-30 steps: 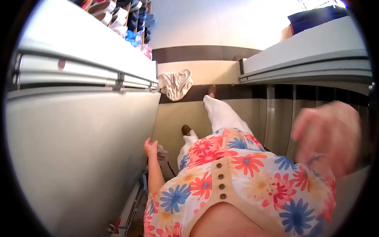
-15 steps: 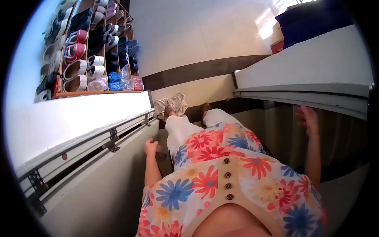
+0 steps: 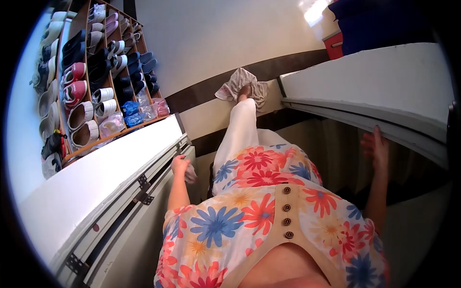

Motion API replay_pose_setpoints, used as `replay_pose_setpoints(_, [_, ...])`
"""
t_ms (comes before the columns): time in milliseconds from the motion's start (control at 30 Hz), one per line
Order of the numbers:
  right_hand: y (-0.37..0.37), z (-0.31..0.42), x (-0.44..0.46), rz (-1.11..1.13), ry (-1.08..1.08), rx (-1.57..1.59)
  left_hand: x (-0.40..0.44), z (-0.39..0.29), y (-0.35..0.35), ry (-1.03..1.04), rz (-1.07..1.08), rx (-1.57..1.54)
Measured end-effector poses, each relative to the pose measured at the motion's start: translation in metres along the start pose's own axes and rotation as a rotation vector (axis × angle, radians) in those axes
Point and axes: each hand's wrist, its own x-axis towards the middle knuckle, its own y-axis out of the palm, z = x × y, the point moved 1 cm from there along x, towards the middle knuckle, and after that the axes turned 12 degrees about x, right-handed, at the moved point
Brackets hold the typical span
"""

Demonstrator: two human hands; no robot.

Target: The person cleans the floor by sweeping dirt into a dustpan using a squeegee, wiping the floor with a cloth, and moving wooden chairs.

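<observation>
My left hand [image 3: 180, 165] is closed beside the edge of the door panel [image 3: 144, 230] on the left. A small greyish-pink bundle [image 3: 191, 174] shows just behind its fingers, too blurred to name. On the other side, my right hand [image 3: 376, 147] is raised with its fingers apart, just below the ledge of the white door frame [image 3: 374, 115]. Nothing shows in it. One of my feet stands on a crumpled beige cloth [image 3: 229, 91], which lies on the threshold ahead. My other foot is hidden under the floral top.
A wooden shoe rack [image 3: 139, 126] full of shoes stands at the left, beyond the white wall top [image 3: 110, 165]. Metal hinges [image 3: 142, 189] run along the door edge. A dark stripe [image 3: 192, 93] crosses the pale floor. Dark blue fabric [image 3: 379, 21] hangs over something red at the upper right.
My foot and the beige cloth under it have moved forward and to the right, onto the dark floor stripe. My other foot has gone out of sight. Both hands have shifted only slightly.
</observation>
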Motion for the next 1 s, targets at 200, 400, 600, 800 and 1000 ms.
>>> replay_pose_setpoints(200, [-0.001, 0.008, 0.001, -0.033, 0.096, 0.058, 0.037, -0.068, -0.044, 0.229, -0.038, 0.033])
replay_pose_setpoints(400, [-0.017, -0.026, 0.025, -0.004, 0.26, 0.384, 0.078, -0.091, -0.112, 0.245, -0.074, -0.016])
replay_pose_setpoints(600, [-0.014, -0.023, 0.028, -0.057, 0.262, 0.542, 0.13, -0.045, -0.133, 0.148, -0.033, 0.064])
replay_pose_setpoints(800, [0.01, -0.052, 0.039, -0.156, 0.234, 0.274, 0.161, -0.024, -0.132, 0.051, 0.007, -0.006])
replay_pose_setpoints(1000, [0.18, -0.018, 0.019, 0.207, 0.366, -0.086, 0.182, -0.029, -0.121, 0.047, -0.013, -0.089])
